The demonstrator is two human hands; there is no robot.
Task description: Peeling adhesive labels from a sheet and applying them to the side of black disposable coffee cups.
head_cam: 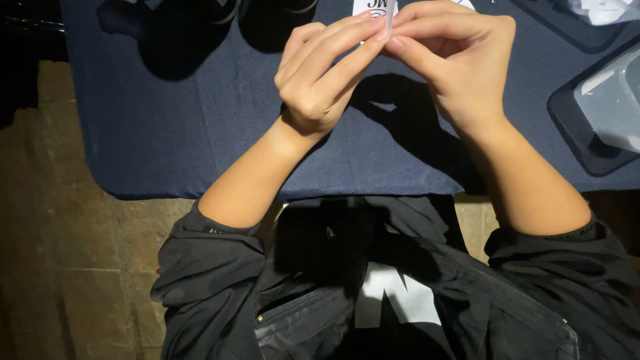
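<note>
Nearest of all, a black jacket (373, 287) with a zip and a pale mark on the chest, sleeves pushed up above bare forearms. Beyond it, the near edge of a surface under a dark blue cloth (173, 133), brown floor (60, 253) showing to the left below.

Raised over the middle of that cloth, both hands meeting at their fingertips. Left hand (320, 73) curled, knuckles toward the camera, index and middle fingers stretched up and to the right. Right hand (453, 60) coming in from the right, fingers folded leftward. Pinched between the two, at the far end of the fingers, a small white slip of paper (377, 8) with dark print, cut off by the top edge of the view.

Grip of each hand closed to a fine pinch on the slip's lower part, fingertips of one hand touching those of the other. Slip standing up and away from the pinch, toward the far side, its long axis seemingly running near to far, though too little visible to be sure. Neither hand clearly nearer to it: both touching it at the same spot, left from the left, right from the right.

Elsewhere on the cloth: dark, shadowed shapes (180, 27) at far left, not identifiable; a clear plastic tray (610, 100) on a dark base at right, well apart from the hands; something crumpled and white (603, 10) at far right.
</note>
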